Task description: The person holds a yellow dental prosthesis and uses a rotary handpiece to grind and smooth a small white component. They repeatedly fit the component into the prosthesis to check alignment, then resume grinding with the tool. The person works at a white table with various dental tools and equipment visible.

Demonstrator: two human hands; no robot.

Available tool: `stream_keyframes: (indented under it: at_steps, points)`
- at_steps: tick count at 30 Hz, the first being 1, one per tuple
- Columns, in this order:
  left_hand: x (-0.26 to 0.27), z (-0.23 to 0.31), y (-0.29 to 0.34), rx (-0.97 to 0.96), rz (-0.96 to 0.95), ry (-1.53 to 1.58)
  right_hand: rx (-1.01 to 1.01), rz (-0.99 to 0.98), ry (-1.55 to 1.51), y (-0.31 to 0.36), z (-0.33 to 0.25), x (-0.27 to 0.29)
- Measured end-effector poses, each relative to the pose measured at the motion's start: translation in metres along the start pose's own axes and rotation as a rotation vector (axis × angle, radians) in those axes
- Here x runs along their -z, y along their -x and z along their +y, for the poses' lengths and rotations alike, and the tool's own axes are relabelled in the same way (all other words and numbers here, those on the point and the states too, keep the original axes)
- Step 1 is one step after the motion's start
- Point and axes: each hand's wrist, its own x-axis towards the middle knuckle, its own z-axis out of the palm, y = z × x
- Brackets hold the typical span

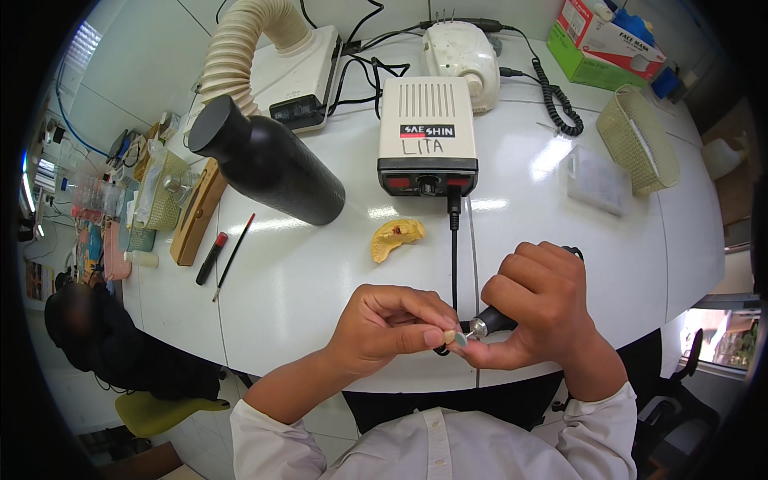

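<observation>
My left hand point(384, 326) pinches a small tooth-coloured piece, which looks like a dental crown point(450, 336), between thumb and fingertips. Wrapped around a black rotary handpiece point(498, 321) with a metal collar is my right hand point(544, 292), its thumb stretched toward the left fingertips. A small grey-green grinding disc point(461, 340) on the handpiece's tip is right beside the crown; whether they touch I cannot tell. Beyond my hands lies a yellow partial dental model point(394, 237) with a reddish mark. A black cord point(454, 268) runs from the cream control unit point(428, 120) toward my hands.
A tall black bottle point(280, 172) stands back left, near a red-handled brush point(234, 256), a marker point(211, 258) and a wooden box point(194, 212). At right are a clear plastic case point(596, 182) and a woven basket point(636, 140). Someone in black point(136, 344) sits at left.
</observation>
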Motion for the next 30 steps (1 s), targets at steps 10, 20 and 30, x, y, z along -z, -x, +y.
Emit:
stream_keyframes:
  at_steps: [10, 20, 30]
  points:
    - [0.0, 0.0, 0.0005, -0.012, 0.005, -0.002, 0.003, -0.022, 0.014, -0.0011, -0.0006, 0.0014]
    - [0.0, -0.0001, 0.001, -0.018, 0.004, -0.019, 0.003, -0.041, 0.003, -0.001, -0.0006, 0.0004]
    - [-0.0002, -0.0001, 0.0013, -0.021, 0.0, -0.017, 0.0, -0.051, -0.004, -0.0008, -0.0016, -0.0008]
